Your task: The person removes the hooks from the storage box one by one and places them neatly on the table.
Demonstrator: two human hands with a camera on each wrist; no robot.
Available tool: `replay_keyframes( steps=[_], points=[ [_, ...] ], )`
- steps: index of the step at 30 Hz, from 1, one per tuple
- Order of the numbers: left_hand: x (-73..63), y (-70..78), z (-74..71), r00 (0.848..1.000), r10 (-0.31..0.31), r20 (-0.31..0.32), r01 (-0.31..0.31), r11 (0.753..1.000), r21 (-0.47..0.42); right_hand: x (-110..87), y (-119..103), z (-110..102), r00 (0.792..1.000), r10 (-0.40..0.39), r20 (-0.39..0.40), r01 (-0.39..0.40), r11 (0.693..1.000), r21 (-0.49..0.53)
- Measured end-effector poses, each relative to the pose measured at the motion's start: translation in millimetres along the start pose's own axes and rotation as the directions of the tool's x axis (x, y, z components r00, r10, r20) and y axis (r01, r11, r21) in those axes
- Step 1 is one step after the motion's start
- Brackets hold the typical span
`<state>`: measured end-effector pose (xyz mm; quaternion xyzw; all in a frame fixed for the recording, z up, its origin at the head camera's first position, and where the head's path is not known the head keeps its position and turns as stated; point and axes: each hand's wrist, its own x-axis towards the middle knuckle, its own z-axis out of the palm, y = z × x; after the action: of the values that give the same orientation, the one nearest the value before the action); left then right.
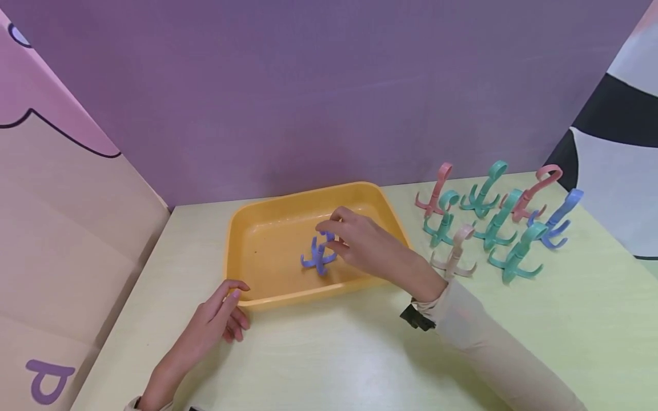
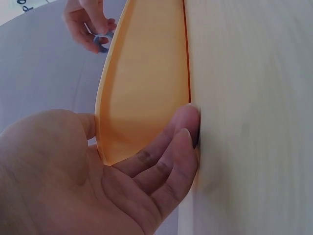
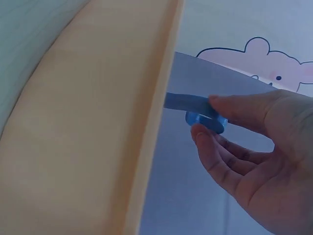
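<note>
R fingertips (image 3: pixel 215 101) pinch the curled top loop of a blue multi-prong hook (image 1: pixel 319 255); thumb above, index below, other fingers loosely curled under it. The right hand (image 1: pixel 360 242) reaches in over the far side of the orange tray (image 1: pixel 247 228), so the hook sits approx. mid-tray, its prongs on or just above the tray floor (can't tell which from the head view). Gripping at the top loop keeps the prongs free and lets the hook stand on its own feet, prob. why it's held there and not by the stem.

Hook's long axis: roughly upright, stem rising from the splayed prongs to the loop in the fingers, tilted a little toward the hand. Prongs fan outward and down; loop end points up.

L hand (image 1: pixel 216 322) lies on the table (image 1: pixel 334 365) at the tray's near-left corner, thumb by the rim, fingers straight-ish and relaxed w/ tips pressed against the tray's outer wall (image 2: pixel 146 88), gripping nothing. Reads as steadying the tray so it doesn't slide while the other hand works inside.

Further out, R of the tray: a cluster of the same sort of hooks (image 1: pixel 493 222) standing upright on their prongs, green, pink, one beige, one blue, well apart from the tray. Purple wall behind.
</note>
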<state>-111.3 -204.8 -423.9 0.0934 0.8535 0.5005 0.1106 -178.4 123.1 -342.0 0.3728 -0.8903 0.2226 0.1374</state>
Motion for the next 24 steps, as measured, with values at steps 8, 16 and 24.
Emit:
replay_keyframes(
  steps=[8,16,24],
  points=[
    [-0.3,-1.5,0.3,1.000,0.003,-0.004,-0.003,1.000,-0.006,2.7,5,6,0.996,-0.061,-0.060,0.059,0.997,-0.044],
    [-0.2,-0.2,0.0,1.000,0.002,-0.002,-0.002,1.000,0.000,3.3,4,12,0.996,-0.056,0.072,0.048,0.992,0.115],
    [-0.9,0.1,0.3,1.000,-0.001,-0.008,0.001,1.000,0.001,3.3,-3,16,0.993,-0.029,0.112,0.014,0.991,0.137]
  ],
)
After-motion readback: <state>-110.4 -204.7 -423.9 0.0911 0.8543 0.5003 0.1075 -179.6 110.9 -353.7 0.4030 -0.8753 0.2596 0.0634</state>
